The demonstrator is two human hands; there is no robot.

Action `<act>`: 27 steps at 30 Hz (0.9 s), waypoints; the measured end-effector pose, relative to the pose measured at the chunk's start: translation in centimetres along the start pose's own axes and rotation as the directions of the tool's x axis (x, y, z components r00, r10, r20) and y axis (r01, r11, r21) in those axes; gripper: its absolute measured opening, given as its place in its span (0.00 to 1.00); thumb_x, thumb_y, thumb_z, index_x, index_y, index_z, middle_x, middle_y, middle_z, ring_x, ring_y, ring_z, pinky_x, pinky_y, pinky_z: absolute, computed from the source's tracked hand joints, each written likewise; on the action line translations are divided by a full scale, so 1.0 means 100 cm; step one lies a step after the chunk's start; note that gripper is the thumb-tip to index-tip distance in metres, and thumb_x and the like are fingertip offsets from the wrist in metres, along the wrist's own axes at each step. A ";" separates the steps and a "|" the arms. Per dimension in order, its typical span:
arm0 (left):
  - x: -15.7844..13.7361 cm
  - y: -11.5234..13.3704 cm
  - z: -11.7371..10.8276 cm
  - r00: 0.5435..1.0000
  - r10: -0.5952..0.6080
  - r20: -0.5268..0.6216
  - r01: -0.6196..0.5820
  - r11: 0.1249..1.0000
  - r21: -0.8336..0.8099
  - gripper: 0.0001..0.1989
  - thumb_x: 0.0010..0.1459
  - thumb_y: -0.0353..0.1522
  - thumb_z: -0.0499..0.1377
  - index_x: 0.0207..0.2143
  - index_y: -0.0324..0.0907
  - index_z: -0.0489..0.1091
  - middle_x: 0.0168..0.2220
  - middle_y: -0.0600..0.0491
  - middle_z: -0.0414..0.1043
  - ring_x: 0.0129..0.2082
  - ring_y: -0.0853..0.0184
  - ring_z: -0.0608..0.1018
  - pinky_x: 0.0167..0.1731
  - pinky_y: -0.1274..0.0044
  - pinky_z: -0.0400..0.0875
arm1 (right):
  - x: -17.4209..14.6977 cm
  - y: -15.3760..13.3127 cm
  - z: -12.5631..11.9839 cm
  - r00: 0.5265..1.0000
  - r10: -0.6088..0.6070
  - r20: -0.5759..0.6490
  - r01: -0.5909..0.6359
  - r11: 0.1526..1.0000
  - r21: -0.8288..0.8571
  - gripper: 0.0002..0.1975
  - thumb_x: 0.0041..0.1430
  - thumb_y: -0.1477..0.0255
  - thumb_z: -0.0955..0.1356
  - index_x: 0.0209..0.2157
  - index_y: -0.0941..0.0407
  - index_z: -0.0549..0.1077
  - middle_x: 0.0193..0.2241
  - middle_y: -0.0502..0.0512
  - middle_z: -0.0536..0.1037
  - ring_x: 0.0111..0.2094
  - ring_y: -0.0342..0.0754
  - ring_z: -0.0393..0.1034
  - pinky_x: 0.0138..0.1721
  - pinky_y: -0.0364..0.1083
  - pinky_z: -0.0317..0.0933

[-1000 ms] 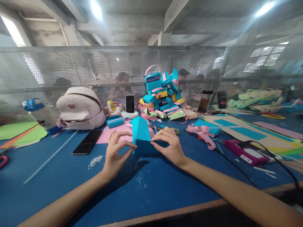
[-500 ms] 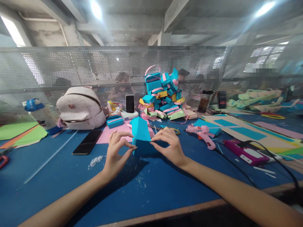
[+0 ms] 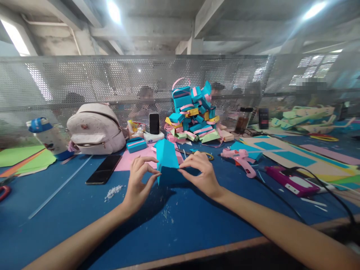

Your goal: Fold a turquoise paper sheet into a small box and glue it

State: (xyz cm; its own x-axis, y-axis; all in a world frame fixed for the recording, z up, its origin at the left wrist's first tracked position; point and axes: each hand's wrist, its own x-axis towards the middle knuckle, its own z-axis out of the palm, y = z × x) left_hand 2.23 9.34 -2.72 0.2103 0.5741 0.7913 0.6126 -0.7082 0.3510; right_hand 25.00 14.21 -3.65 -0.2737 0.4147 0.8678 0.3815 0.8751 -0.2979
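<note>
A folded piece of blue paper [image 3: 168, 155] stands between my two hands, just above the blue table [image 3: 180, 225]. My left hand [image 3: 140, 180] pinches its left edge between thumb and fingertips. On the other side, my right hand [image 3: 199, 172] pinches the right edge near a fold, thumb against forefinger. Pink paper [image 3: 123, 163] lies flat behind my left hand. Beyond the paper, a pair of scissors [image 3: 209, 156] with a yellow handle is partly hidden by my right hand.
A pink glue gun [image 3: 242, 159] with a black cord lies at right, near a purple device [image 3: 292, 181]. Folded paper pieces [image 3: 194, 116] are piled at the back. A black phone [image 3: 104, 170], a white backpack [image 3: 97, 129] and a bottle [image 3: 50, 138] occupy the left.
My left hand has shifted very slightly against the blue paper's left edge. My right hand holds its place.
</note>
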 end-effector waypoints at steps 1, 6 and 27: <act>0.000 0.000 0.000 1.000 -0.001 0.001 0.001 1.000 0.001 0.05 0.63 0.29 0.57 0.32 0.44 0.67 0.46 0.48 0.70 0.48 0.59 0.72 0.48 0.62 0.66 | 0.000 0.000 0.000 1.000 0.000 -0.001 0.000 1.000 0.002 0.02 0.59 0.71 0.72 0.32 0.51 0.77 0.30 0.50 0.79 0.33 0.49 0.67 0.40 0.52 0.57; 0.001 -0.001 -0.001 1.000 0.006 0.021 -0.007 1.000 0.023 0.05 0.64 0.28 0.55 0.34 0.45 0.69 0.46 0.48 0.71 0.48 0.59 0.72 0.49 0.63 0.66 | 0.000 0.000 0.001 1.000 -0.010 -0.008 0.010 1.000 0.007 0.02 0.59 0.72 0.72 0.32 0.51 0.77 0.30 0.49 0.79 0.33 0.49 0.67 0.39 0.52 0.57; 0.004 -0.002 -0.001 0.995 0.102 0.008 -0.102 0.987 0.127 0.05 0.58 0.29 0.63 0.35 0.49 0.77 0.47 0.50 0.73 0.47 0.58 0.74 0.48 0.63 0.67 | 0.002 -0.002 0.000 1.000 -0.009 -0.012 0.009 1.000 0.000 0.02 0.59 0.71 0.72 0.31 0.50 0.77 0.29 0.49 0.79 0.33 0.49 0.68 0.39 0.52 0.57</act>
State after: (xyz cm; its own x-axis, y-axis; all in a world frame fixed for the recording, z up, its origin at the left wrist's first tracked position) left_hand 2.11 9.67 -2.43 0.2777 0.5022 0.8189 0.6797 -0.7051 0.2019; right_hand 24.90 14.10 -3.45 -0.2661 0.4036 0.8754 0.3792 0.8787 -0.2898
